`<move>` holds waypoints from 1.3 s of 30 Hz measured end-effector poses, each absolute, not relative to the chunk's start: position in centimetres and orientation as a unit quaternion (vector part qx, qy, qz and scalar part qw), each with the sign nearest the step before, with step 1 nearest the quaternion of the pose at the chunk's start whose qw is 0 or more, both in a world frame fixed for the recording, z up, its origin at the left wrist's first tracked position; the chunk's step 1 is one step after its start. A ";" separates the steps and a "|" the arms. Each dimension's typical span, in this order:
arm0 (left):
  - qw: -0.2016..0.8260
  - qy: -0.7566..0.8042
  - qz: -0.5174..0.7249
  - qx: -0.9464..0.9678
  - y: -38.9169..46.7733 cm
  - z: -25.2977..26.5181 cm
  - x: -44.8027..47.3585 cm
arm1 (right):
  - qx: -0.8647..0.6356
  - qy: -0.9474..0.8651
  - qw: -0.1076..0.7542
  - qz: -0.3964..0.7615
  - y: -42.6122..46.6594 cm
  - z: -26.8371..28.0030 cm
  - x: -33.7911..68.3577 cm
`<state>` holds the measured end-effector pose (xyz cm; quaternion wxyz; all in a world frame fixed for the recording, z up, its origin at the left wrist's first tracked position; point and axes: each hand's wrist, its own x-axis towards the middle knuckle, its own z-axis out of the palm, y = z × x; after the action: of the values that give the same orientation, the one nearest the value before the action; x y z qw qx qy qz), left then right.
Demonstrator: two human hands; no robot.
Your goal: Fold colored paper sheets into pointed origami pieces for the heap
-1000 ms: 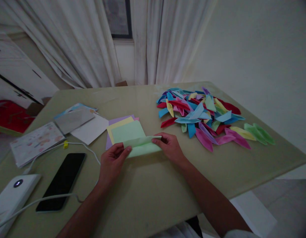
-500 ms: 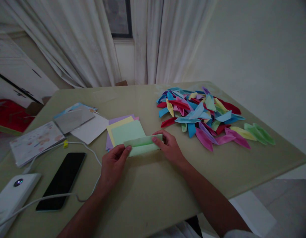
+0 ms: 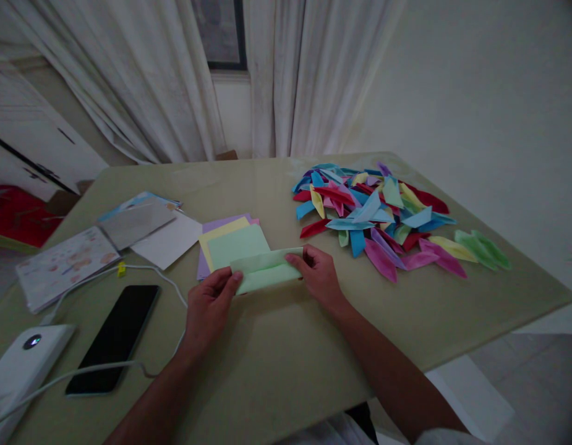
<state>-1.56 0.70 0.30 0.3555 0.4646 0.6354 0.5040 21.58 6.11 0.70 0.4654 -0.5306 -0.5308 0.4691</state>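
Between my two hands is a light green sheet of folded paper [image 3: 269,271], a long strip with a crease running along its length. My left hand [image 3: 211,303] pinches its left end between thumb and fingers. At the right end, the thumb and fingers of my right hand [image 3: 319,275] grip it the same way. Just behind the paper lies a small stack of square coloured sheets [image 3: 237,243], pale green on top, with yellow, purple and pink edges showing beneath.
A large heap of folded coloured paper pieces [image 3: 360,207] covers the table's back right. To the left are a black phone [image 3: 114,340], a white power bank [image 3: 26,364], a white cable [image 3: 174,290], a printed booklet [image 3: 70,262] and several cards [image 3: 137,222]. Curtains hang behind the table.
Both hands keep their pinch on the green paper. My hands have shifted very slightly, and a little more of the paper's right end shows.
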 end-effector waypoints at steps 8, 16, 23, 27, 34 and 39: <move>0.343 0.639 0.501 0.472 0.8 0.4 -1.7 | -0.541 -0.556 0.468 0.423 6.2 0.2 21.8; 0.329 0.638 0.504 0.481 0.6 0.6 -1.4 | -0.498 -0.544 0.452 0.501 6.5 0.6 22.0; 0.314 0.642 0.502 0.487 0.6 0.2 -1.8 | -0.451 -0.509 0.469 0.563 6.8 0.9 21.9; 0.335 0.641 0.509 0.467 0.7 0.2 -1.6 | -0.468 -0.513 0.476 0.539 6.9 0.8 21.9; 0.363 0.633 0.514 0.450 0.7 0.8 -1.5 | -0.489 -0.531 0.488 0.490 6.6 1.3 21.7; 0.439 0.614 0.484 0.442 1.1 0.9 -2.0 | -0.494 -0.538 0.483 0.482 6.7 1.4 22.0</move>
<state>-1.99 1.09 0.87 0.4389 0.4424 0.6141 0.4842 22.03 6.68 1.38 0.4833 -0.4942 -0.5383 0.4821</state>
